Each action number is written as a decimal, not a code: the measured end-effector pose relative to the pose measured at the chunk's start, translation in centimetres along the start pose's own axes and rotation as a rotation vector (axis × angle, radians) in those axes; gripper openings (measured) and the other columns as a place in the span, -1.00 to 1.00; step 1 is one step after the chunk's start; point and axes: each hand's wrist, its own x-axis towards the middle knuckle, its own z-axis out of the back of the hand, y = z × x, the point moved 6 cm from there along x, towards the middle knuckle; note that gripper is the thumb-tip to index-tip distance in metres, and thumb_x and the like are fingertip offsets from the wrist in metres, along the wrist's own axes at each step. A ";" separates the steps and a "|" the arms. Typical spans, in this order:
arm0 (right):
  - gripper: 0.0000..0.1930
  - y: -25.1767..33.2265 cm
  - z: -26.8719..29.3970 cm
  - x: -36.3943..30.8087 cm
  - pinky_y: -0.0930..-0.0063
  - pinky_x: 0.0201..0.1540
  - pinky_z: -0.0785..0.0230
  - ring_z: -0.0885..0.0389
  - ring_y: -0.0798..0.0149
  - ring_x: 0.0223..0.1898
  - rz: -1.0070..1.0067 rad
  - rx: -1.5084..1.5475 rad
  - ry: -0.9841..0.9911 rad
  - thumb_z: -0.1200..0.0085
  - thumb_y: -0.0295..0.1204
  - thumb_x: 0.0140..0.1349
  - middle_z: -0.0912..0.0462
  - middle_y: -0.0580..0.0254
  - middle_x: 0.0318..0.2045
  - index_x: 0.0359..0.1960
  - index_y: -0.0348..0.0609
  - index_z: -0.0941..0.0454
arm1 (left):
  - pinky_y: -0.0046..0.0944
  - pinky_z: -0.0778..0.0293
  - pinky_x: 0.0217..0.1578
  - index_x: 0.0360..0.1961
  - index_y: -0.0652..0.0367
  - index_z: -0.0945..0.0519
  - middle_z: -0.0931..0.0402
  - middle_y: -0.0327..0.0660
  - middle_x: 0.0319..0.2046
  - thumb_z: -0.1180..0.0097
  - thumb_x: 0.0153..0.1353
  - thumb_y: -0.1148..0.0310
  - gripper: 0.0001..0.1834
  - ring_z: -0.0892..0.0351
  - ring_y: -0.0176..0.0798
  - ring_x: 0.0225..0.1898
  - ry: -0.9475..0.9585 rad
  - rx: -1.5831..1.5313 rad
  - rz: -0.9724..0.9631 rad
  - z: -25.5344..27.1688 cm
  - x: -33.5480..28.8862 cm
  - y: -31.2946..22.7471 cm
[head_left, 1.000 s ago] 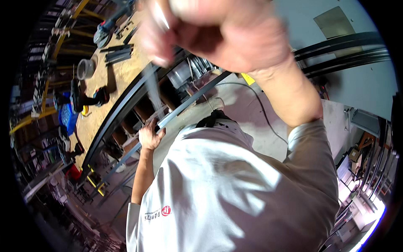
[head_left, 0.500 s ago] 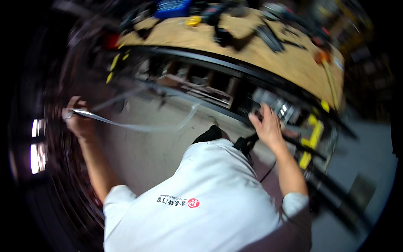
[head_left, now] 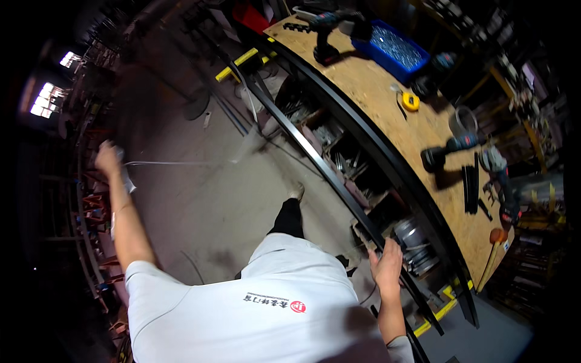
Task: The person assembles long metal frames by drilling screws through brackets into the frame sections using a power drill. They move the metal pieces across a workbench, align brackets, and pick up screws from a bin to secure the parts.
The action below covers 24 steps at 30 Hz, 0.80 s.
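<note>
My left hand [head_left: 109, 158] is stretched out to the far left, closed on a strip of clear plastic film [head_left: 169, 163]. From that hand the film trails across toward the upper middle, where it turns up beside a long black metal profile [head_left: 315, 154]. My right hand [head_left: 387, 266] lies at the near part of this profile, fingers extended and thumb apart, seemingly resting against it. Whether its fingertips press on the profile is hard to make out. A second black profile [head_left: 387, 139] runs parallel, along the edge of the wooden workbench [head_left: 369, 78].
On the bench lie cordless drills [head_left: 327, 39], a blue bin of screws [head_left: 393, 51], a yellow tape measure [head_left: 410, 101], an angle grinder [head_left: 499, 175] and a mallet [head_left: 493, 254]. Yellow-marked supports [head_left: 239, 63] hold the profile. Racks [head_left: 91, 224] line the left side.
My view has turned, so the bench now slants down the right side. My right hand has come down to the near black profile. The left hand still holds the film, farther from the profile.
</note>
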 end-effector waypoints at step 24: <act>-0.69 16.4 -11.7 21.6 0.00 -0.06 -0.45 -0.59 -0.20 -0.17 -0.096 -0.293 0.037 -0.32 -0.30 0.06 -0.61 -0.10 -0.26 -0.29 -0.22 -0.50 | -0.31 -0.31 -0.67 -0.49 0.16 -0.53 -0.42 -0.22 -0.64 0.01 0.36 0.32 -0.74 -0.44 -0.30 -0.62 0.594 -2.432 1.195 -19.3 25.3 -43.9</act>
